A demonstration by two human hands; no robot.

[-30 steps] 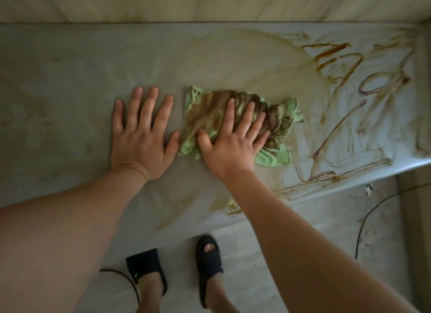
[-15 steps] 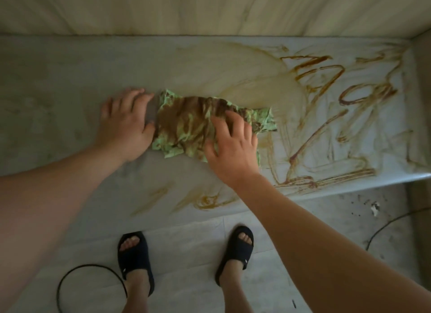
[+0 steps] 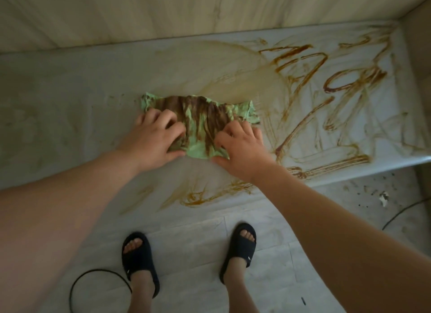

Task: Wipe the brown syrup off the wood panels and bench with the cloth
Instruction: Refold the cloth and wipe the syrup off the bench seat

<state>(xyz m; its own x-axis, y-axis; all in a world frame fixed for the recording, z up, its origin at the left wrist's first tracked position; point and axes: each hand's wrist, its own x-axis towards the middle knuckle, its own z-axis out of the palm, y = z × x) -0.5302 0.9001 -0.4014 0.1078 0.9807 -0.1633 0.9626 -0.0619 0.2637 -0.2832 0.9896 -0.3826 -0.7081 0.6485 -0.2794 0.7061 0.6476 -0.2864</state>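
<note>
A green cloth (image 3: 200, 116), heavily stained brown, lies crumpled on the pale bench (image 3: 70, 98). My left hand (image 3: 154, 135) grips its near left edge with curled fingers. My right hand (image 3: 240, 144) pinches its near right edge, thumb on the bench. Thick brown syrup squiggles (image 3: 338, 84) cover the bench's right part. A thin smeared film (image 3: 233, 74) lies just behind the cloth, and streaks (image 3: 205, 196) mark the bench's front edge. The wood panels (image 3: 186, 11) rise behind the bench.
My two feet in black sandals (image 3: 240, 247) stand on the tiled floor below the bench. A black cable loop (image 3: 93, 280) lies at the lower left. Another cable (image 3: 405, 210) and crumbs lie on the floor at right. A side wall (image 3: 417, 56) closes the bench's right end.
My left hand moved from flat on the bench onto the cloth's left edge and curled. My right hand went from pressing flat to pinching the cloth's near right edge.
</note>
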